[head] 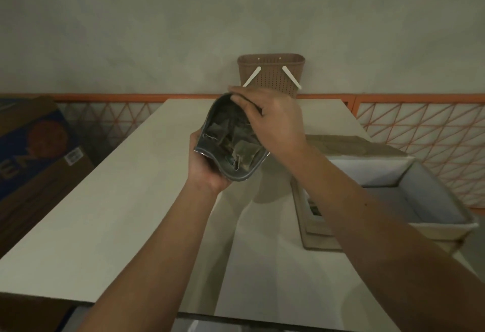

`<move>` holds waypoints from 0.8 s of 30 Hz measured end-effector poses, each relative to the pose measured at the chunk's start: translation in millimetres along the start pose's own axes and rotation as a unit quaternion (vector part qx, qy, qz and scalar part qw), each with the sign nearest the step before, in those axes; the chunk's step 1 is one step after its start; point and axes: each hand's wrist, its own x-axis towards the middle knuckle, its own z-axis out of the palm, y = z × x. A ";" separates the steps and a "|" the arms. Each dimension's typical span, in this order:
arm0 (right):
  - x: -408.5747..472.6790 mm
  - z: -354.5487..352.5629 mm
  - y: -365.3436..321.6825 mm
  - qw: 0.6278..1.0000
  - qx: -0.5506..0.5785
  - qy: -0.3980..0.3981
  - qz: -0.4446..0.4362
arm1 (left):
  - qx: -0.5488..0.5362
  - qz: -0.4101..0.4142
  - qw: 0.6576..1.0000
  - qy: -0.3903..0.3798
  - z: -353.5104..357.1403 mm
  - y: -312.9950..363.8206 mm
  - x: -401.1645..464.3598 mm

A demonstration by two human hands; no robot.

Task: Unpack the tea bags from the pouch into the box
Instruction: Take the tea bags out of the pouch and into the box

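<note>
1. Left hand [207, 171]: we grip the pouch [231, 137] from below, fingers curled round its lower edge.
2. Right hand [273, 119]: we pinch the pouch's far rim, holding its mouth wide.
3. Pouch: raised above the table [105, 200], opening toward us; tea bags [244, 149] inside.
4. Box [425, 200]: open, on the table, right of the pouch.
5. Basket [271, 74]: brown, at the table's far edge against the wall.

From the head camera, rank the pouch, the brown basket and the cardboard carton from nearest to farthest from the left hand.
1. Pouch: held in the left hand.
2. Brown basket: beyond the pouch, against the wall.
3. Cardboard carton: far left, off the table.
</note>
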 end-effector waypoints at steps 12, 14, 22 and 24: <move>-5.3 3.6 24.9 0.999 -0.023 -0.001 0.030 | -0.039 -0.032 0.999 -0.010 -11.7 -12.0 19.3; -8.6 2.0 30.5 0.999 -0.031 0.000 0.041 | -0.069 -0.029 0.997 -0.014 -17.7 -21.4 19.5; -11.8 -13.5 28.6 0.988 0.074 -0.103 0.094 | -0.068 0.003 0.998 -0.013 -21.4 -44.7 15.0; -12.4 -28.9 20.7 0.978 0.110 -0.146 0.104 | -0.066 0.008 0.998 -0.011 -25.8 -42.2 19.7</move>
